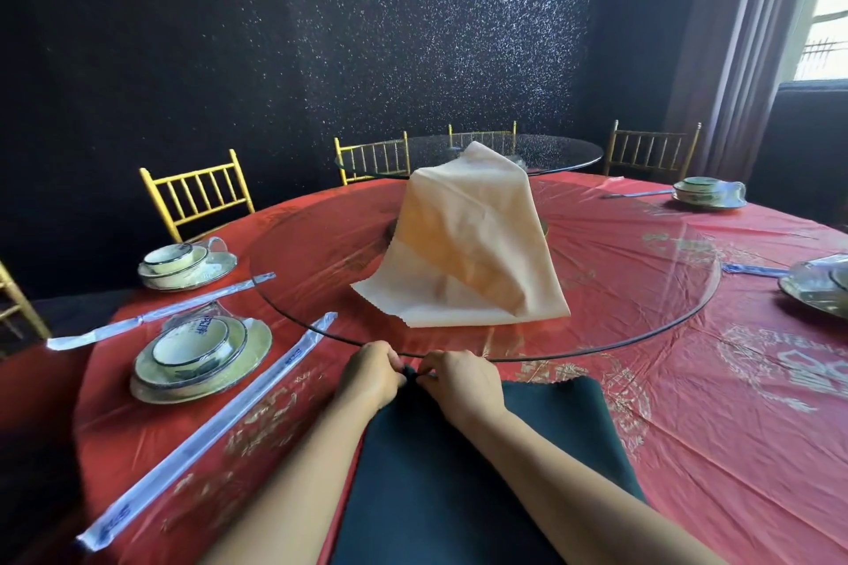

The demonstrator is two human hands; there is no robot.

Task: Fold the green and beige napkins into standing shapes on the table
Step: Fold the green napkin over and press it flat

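Observation:
A dark green napkin (555,440) lies flat on the red tablecloth at the near edge, under both my forearms. My left hand (371,374) and my right hand (459,378) meet at its far left corner, and each pinches the cloth edge with fingertips. A beige napkin (463,243) stands draped in a tall peak on the glass turntable (651,289), well beyond my hands. What holds it up is hidden beneath it.
Wrapped place settings of bowls on plates (197,358) (181,264) sit at the left, with wrapped chopsticks (206,427) beside them. More settings (706,193) (821,284) stand at the right. Gold chairs (197,193) ring the table. The turntable's rim runs just past my fingers.

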